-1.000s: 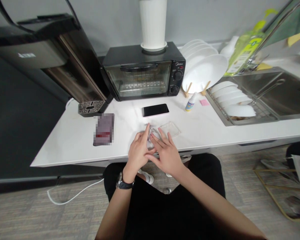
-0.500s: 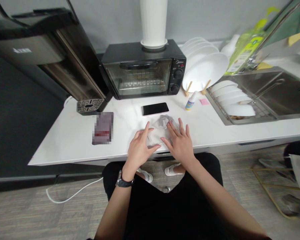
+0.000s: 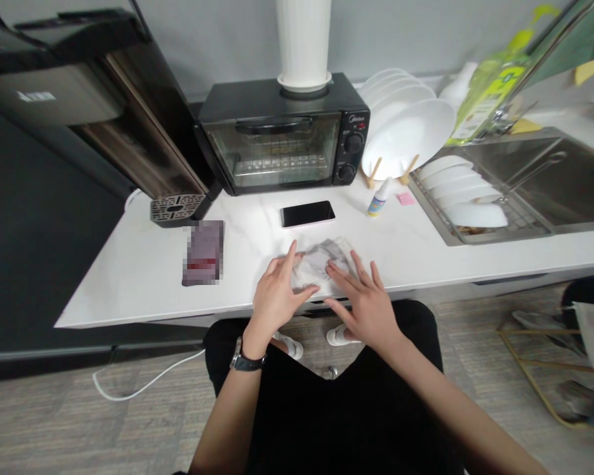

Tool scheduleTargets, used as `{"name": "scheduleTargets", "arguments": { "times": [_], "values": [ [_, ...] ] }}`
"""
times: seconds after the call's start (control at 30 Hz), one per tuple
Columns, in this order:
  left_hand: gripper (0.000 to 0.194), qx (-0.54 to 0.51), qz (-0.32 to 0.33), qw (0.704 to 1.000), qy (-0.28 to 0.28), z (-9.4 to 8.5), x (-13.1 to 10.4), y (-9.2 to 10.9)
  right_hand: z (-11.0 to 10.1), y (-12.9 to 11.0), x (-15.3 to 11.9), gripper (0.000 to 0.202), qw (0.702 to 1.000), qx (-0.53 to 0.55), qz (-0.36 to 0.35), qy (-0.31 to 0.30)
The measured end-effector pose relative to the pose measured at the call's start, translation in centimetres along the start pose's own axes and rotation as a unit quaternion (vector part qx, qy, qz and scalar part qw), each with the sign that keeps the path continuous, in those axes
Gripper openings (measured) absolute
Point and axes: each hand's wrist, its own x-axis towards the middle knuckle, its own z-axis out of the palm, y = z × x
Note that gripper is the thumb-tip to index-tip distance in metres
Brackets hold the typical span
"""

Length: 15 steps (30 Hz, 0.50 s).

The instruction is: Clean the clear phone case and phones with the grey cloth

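A thin, crumpled grey and whitish cloth lies near the counter's front edge, between my two hands. At its left border rests my left hand, thumb and index finger spread wide; some of its other fingers are partly hidden. My right hand has its fingers stretched apart, the tips touching the cloth from the right. Whether anything lies under the cloth, I cannot tell. Just behind it is a black-screened phone. A small white spray bottle stands farther right, beside a pink paper slip.
A black toaster oven with a white pot on top stands at the back. Left are a drinks dispenser and a blurred dark item. Right are racked white plates, a green pump bottle and the sink.
My right hand has shifted slightly down and to the right. The grey part of the cloth has moved nearer to me and lies more spread out. My left hand stays in place.
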Motion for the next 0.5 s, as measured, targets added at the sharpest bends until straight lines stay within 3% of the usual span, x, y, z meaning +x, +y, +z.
{"name": "scheduleTargets", "arguments": {
  "times": [0.1, 0.17, 0.33, 0.5],
  "values": [
    [0.115, -0.015, 0.011, 1.0, -0.009, -0.3, 0.1, 0.3, -0.1, 2.0, 0.8, 0.066, 0.998, -0.039, 0.046, 0.029],
    [0.115, -0.02, 0.006, 1.0, -0.013, -0.3, 0.2, 0.4, 0.4, 2.2, 2.0, 0.071, 0.997, -0.039, 0.059, 0.037],
    [0.107, -0.025, 0.008, 1.0, -0.012, -0.3, 0.3, 0.2, 2.5, -1.6, 4.7, 0.075, 0.998, 0.017, 0.058, 0.035],
    [0.103, -0.016, 0.007, 1.0, -0.017, -0.3, 0.1, -0.3, 2.9, -5.1, 3.9, 0.075, 0.997, 0.077, 0.0, -0.007]
  ]
}}
